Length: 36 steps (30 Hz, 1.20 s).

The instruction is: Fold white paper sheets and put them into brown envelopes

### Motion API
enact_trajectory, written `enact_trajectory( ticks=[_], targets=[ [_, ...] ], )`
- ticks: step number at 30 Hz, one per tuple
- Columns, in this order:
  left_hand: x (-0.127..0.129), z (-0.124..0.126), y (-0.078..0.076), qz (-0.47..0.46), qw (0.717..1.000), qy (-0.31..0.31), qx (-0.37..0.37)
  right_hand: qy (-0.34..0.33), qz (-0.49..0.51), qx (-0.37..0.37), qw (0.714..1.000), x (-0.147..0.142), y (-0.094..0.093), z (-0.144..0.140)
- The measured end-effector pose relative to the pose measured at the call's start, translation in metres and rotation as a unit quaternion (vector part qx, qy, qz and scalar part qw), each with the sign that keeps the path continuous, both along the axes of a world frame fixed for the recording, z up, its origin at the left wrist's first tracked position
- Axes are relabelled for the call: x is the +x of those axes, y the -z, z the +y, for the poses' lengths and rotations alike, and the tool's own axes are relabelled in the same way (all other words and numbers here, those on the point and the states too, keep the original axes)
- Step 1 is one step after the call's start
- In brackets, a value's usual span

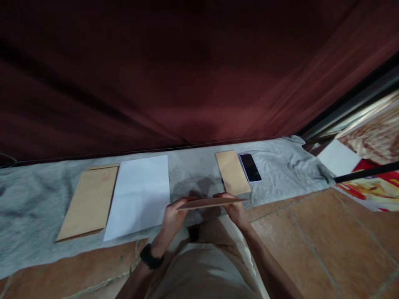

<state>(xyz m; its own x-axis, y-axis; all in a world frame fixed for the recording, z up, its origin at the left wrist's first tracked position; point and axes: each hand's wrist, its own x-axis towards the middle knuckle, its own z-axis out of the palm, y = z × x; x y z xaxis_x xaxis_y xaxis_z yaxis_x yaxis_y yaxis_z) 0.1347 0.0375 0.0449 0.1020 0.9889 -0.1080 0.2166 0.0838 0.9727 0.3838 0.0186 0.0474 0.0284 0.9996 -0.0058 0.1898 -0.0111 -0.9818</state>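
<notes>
Between my two hands a brown paper envelope [209, 203] is held up above the cloth, seen nearly edge-on. My left hand [175, 212] grips its left end and my right hand [234, 209] its right end; the fingers of both are partly hidden by the paper. Just beyond my right hand lies another brown envelope [233, 172] with small red print at its top corner. Left of my left hand lies white paper [141, 191], and beside that larger brown envelopes [89, 201] are stacked.
A grey cloth [190, 166] covers the ledge, with a dark red curtain [187, 104] behind it. A phone [250, 167] lies right of the small envelope. At the far right a dark bar [368, 172] crosses in front of colourful printed packaging [374, 189]. Tiled floor [311, 232] runs below.
</notes>
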Motion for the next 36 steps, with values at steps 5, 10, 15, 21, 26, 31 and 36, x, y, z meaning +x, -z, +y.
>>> enact_trajectory(
  ticks=[5, 10, 15, 21, 26, 31, 36],
  targets=[
    [-0.002, 0.001, -0.001, -0.009, 1.000, -0.002, 0.010, -0.001, -0.003, 0.007, 1.000, 0.000, -0.004, 0.000],
    [0.016, 0.000, -0.003, -0.050, 0.994, -0.058, -0.082, 0.032, 0.064, -0.068, 0.995, -0.009, 0.006, -0.001],
    [0.031, -0.001, -0.003, -0.157, 0.972, -0.066, -0.162, 0.114, 0.200, -0.132, 0.964, -0.023, 0.014, 0.001],
    [0.032, 0.003, 0.011, -0.168, 0.959, -0.120, -0.195, 0.159, 0.253, -0.201, 0.933, -0.038, 0.036, 0.006],
    [0.023, 0.003, 0.031, -0.107, 0.964, -0.126, -0.207, 0.141, 0.080, -0.125, 0.979, -0.032, 0.054, -0.003],
    [0.014, -0.002, 0.030, 0.035, 0.977, -0.113, -0.180, 0.011, -0.217, 0.096, 0.971, -0.021, 0.045, -0.003],
    [0.016, -0.018, 0.021, 0.269, 0.957, -0.111, 0.013, -0.243, -0.278, 0.204, 0.907, -0.035, 0.030, 0.028]
  ],
)
